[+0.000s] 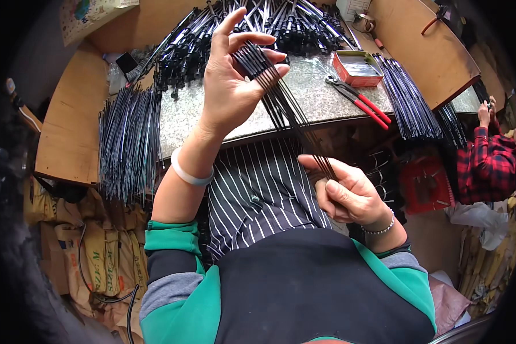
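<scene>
My left hand [235, 80] is raised over the stone-topped bench [315, 92], its fingers spread among the far ends of a fan of thin dark metal rods [281, 103]. My right hand [350, 195] sits lower, above my lap, pinching the near ends of the same rods between thumb and fingers. The rods run slanted from upper left to lower right. A white bangle is on my left wrist and a thin bracelet on my right.
A heap of black rod assemblies [241, 34] covers the bench's far side. Loose rod bundles lie at the left [129, 143] and right [407, 97]. Red-handled pliers [358, 100] and a red tin tray [358, 67] sit nearby. Another person's checked sleeve [487, 160] is at right.
</scene>
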Demonstrator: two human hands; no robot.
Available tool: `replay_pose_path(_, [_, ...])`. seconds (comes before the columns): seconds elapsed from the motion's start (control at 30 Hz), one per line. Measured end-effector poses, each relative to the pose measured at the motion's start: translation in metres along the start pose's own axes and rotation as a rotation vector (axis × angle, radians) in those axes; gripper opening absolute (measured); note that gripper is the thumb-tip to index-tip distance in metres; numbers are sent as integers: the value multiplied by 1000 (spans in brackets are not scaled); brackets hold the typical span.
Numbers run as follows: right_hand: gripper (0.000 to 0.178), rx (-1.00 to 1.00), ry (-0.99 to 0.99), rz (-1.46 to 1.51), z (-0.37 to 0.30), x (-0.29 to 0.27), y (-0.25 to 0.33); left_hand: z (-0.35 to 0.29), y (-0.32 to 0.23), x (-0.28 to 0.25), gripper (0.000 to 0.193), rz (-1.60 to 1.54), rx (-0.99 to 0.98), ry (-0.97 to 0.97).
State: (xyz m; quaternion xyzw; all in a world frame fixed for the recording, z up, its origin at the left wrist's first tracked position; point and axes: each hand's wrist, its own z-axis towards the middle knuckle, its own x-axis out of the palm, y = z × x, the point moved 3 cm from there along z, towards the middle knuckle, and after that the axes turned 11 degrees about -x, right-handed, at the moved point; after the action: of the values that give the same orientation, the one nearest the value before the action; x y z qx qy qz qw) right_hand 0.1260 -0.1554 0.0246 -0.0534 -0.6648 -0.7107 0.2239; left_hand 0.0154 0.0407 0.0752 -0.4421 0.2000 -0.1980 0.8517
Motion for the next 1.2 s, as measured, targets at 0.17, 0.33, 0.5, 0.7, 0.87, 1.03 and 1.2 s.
replay_pose_path(0.17, [44, -347, -225, -31, 4, -11, 10, -16, 11, 13, 91, 101, -45, -54])
replay_pose_path(0.33, [45, -232, -100, -18, 1, -9, 8, -15, 4, -1, 75, 139, 41, -139])
replay_pose_path(0.5, [47, -180, -88, 57, 9, 0, -2, -12, -11, -10, 47, 135, 64, -182])
replay_pose_path(0.7, [45, -194, -61, 130, 20, 5, -4, -8, -11, -16, 39, 144, 96, -235])
replay_pose_path(0.87, [45, -215, -74, 152, 25, 4, -3, -3, -14, -19, 37, 220, 132, -263])
replay_pose_path(1.03, [45, -196, -95, 165, 29, 3, 3, 3, -7, -20, 37, 178, 81, -196])
replay_pose_path(1.2, [45, -198, -120, 198, 35, -2, 7, 9, -6, -18, 30, 145, 58, -111])
